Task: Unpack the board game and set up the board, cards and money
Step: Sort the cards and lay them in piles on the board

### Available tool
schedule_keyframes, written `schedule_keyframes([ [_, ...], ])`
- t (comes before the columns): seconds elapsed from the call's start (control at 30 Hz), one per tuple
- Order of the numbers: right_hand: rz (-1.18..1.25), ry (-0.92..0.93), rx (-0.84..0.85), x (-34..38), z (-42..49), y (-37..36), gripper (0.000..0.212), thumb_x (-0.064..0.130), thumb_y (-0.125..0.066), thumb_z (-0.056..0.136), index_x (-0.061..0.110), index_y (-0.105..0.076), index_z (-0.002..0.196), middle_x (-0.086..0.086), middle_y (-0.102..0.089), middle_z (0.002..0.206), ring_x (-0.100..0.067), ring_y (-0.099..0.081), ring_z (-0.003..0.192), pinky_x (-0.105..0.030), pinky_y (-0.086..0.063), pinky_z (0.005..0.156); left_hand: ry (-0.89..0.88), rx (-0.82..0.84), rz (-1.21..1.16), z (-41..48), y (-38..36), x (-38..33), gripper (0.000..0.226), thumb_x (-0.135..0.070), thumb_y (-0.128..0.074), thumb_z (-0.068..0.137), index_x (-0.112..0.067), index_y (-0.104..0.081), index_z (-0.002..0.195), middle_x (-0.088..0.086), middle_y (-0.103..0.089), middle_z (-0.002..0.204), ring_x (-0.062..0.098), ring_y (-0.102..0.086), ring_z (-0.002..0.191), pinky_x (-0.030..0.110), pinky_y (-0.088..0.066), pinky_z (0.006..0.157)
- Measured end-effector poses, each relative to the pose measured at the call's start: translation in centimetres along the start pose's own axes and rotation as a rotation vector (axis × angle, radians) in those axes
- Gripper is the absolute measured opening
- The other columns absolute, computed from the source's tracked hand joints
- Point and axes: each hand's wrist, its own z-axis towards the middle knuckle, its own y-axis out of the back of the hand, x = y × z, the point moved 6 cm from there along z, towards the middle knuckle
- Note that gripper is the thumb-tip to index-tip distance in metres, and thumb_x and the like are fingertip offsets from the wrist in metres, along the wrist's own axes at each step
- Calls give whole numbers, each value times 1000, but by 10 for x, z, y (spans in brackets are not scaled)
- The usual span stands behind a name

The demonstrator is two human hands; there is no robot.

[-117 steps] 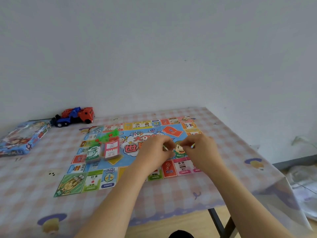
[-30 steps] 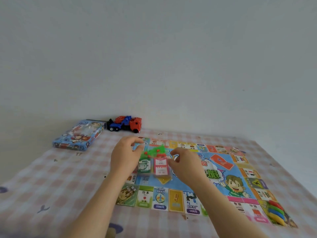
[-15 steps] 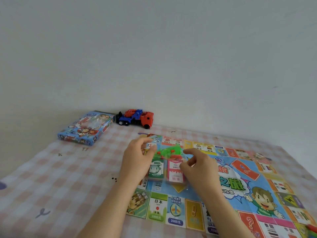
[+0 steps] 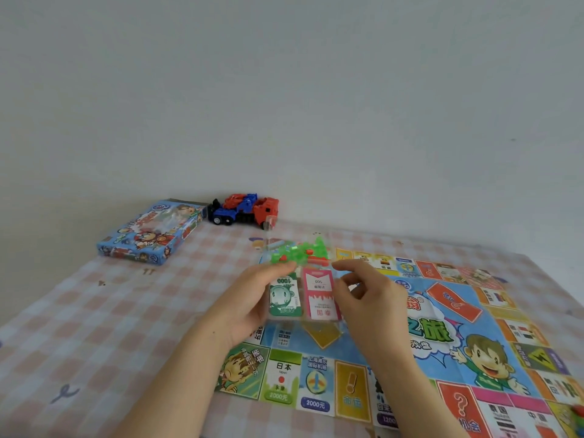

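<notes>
Both hands moved off the board's [image 4: 474, 327] centre to the clear, crinkly plastic packet [image 4: 305, 322], held just above the board's left part. I see the left hand [image 4: 249, 301] gripping the packet's left edge, fingers curled round it. The right hand [image 4: 369, 301] sits at the right edge, fingers loosely curled, index out; I can't tell if it pinches the film. Inside are a flat green money stack [image 4: 284, 298], pink cards [image 4: 319, 295] and small translucent green and red houses [image 4: 300, 252]. The glossy printed board lies flat on a checked tablecloth [image 4: 110, 327]. A cardboard box [image 4: 148, 232] and a toy truck [image 4: 245, 210] sit by the wall.
</notes>
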Motion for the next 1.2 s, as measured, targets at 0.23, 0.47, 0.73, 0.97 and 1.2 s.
schedule_keyframes([
  [0.23, -34, 18, 93, -2, 0, -8, 19, 25, -60, 91, 33, -69, 106, 17, -64, 86, -9, -61, 70, -29, -54, 57, 0, -32, 7, 0, 4, 1, 20, -17, -57, 89, -8, -67, 103, 15, -72, 97, 24, -69, 78, 35, -56, 67],
  [0.47, -109, 52, 197, 5, -3, -12, 36, 43, -62, 84, 40, -60, 121, 24, -53, 103, -1, -59, 79, -26, -54, 69, -21, -66, 23, -2, 6, -1, 25, -17, -58, 88, -4, -66, 108, 19, -71, 101, 28, -68, 82, 43, -54, 78],
  [0.73, -167, 71, 282, 10, -6, -15, 70, 73, -56, 72, 35, -54, 130, 17, -53, 114, -4, -55, 97, -25, -49, 78, -59, -49, 53, -1, 8, -3, 35, -19, -64, 80, 0, -65, 110, 19, -71, 96, 28, -69, 80, 40, -55, 74],
  [0.97, -186, 36, 327, 11, -8, -19, 74, 72, -59, 71, 35, -50, 134, 17, -44, 109, -5, -54, 98, -30, -55, 80, -69, -58, 38, 2, 11, -2, 26, -17, -63, 84, -3, -67, 106, 15, -71, 88, 24, -69, 76, 36, -56, 70],
  [1.2, -58, -15, 335, 7, -6, -21, 48, 47, -57, 84, 32, -58, 129, 13, -47, 109, -7, -53, 99, -36, -54, 83, -54, -71, 43, 3, 10, -2, 19, -19, -60, 87, -7, -68, 100, 11, -71, 81, 22, -68, 68, 34, -55, 63],
])
